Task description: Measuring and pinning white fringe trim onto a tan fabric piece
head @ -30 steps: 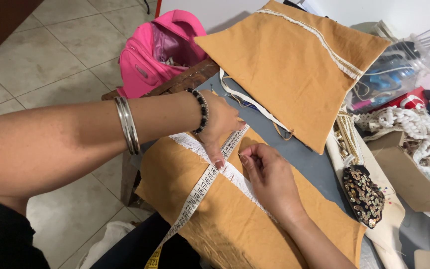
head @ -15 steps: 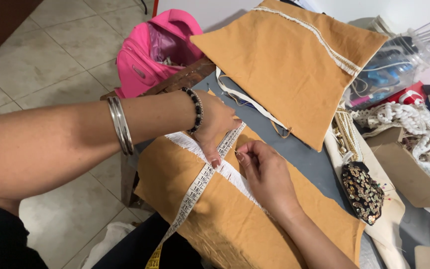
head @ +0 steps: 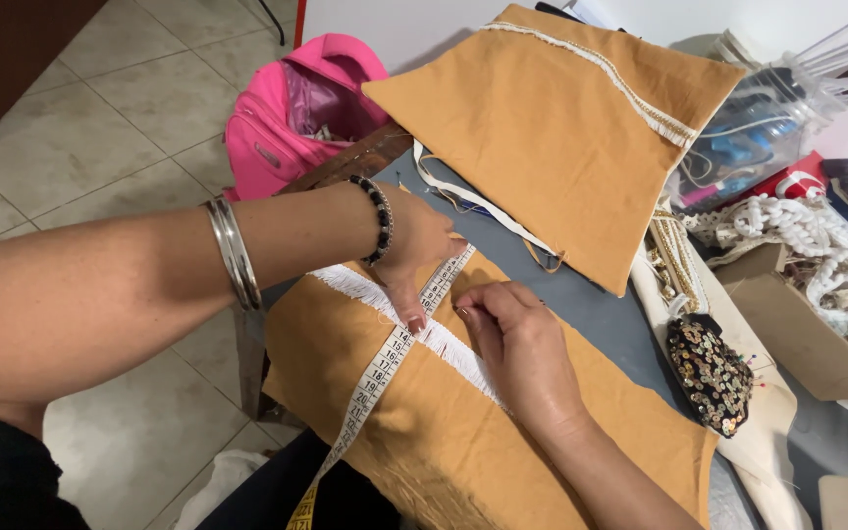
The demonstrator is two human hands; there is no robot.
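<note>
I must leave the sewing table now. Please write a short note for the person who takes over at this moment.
Left hand: presses the measuring tape flat on the mustard fabric.
Right hand: fingertips pinch at the white fringe trim, beside the tape.
Done: trim and tape lie across the fabric.
Left: whether the trim is fixed cannot be told; the sequined pincushion sits to the right.

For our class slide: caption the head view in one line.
Left hand pins a tape measure across white fringe on tan fabric; right hand alongside.
</note>
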